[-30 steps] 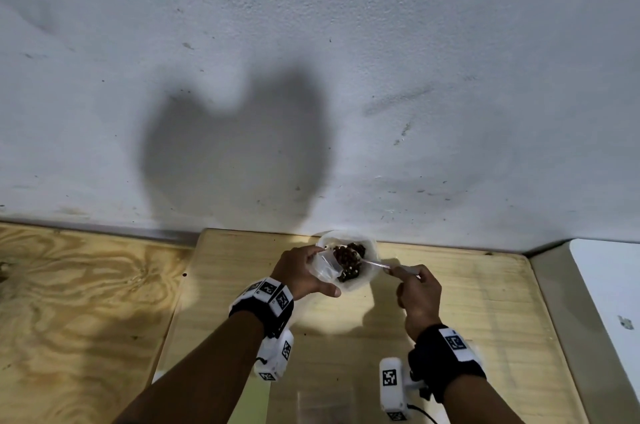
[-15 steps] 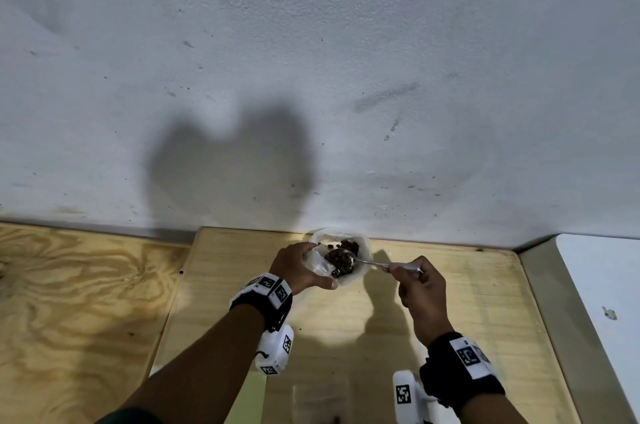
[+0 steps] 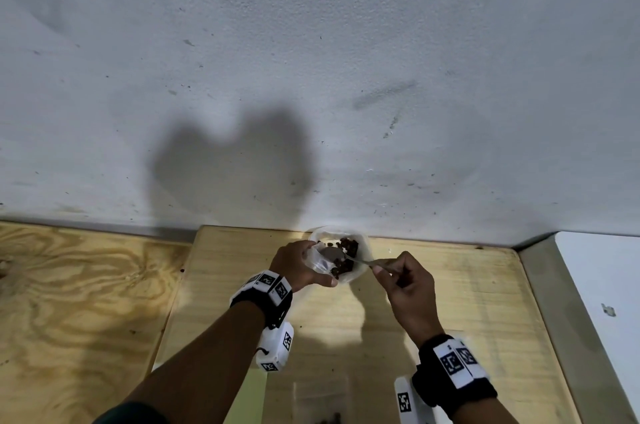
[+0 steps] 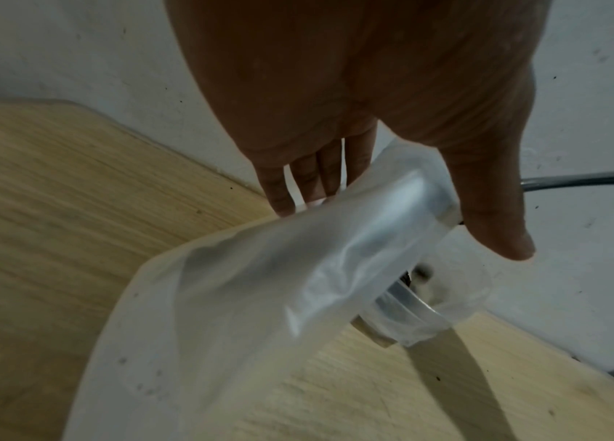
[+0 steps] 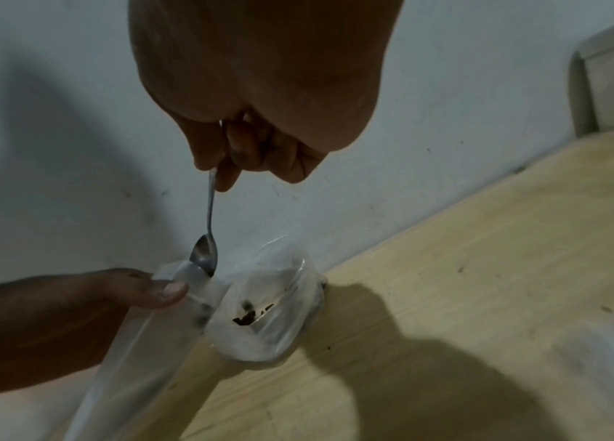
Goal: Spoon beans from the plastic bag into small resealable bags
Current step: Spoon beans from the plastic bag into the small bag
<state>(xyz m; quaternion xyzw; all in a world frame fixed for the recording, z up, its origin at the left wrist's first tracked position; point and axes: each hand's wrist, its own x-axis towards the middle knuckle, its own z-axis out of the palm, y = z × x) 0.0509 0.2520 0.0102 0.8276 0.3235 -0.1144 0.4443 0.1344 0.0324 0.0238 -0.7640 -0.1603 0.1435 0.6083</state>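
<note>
My left hand (image 3: 298,268) pinches a small clear resealable bag (image 3: 320,259) by its open mouth, beside the plastic bag (image 3: 362,271) of dark beans (image 3: 348,245) at the table's back edge. My right hand (image 3: 408,285) grips a metal spoon (image 3: 367,262) by the handle. In the right wrist view the spoon (image 5: 208,214) tilts down with its bowl tip inside the small bag (image 5: 154,328), next to my left thumb (image 5: 161,291), and the bowl looks bare. The plastic bag (image 5: 271,313) stands just right of it. In the left wrist view the spoon bowl (image 4: 403,301) shows through the small bag (image 4: 259,298).
The light wooden table (image 3: 467,302) ends at a white wall. Another small clear bag (image 3: 320,399) with a few beans lies at the near edge, beside a pale green sheet (image 3: 249,396). Plywood (image 3: 69,302) lies to the left, a white surface (image 3: 606,285) to the right.
The spoon came out of the bean bag with beans and moved left into the mouth of the small bag. My left hand kept holding the small bag beside the plastic bag.
</note>
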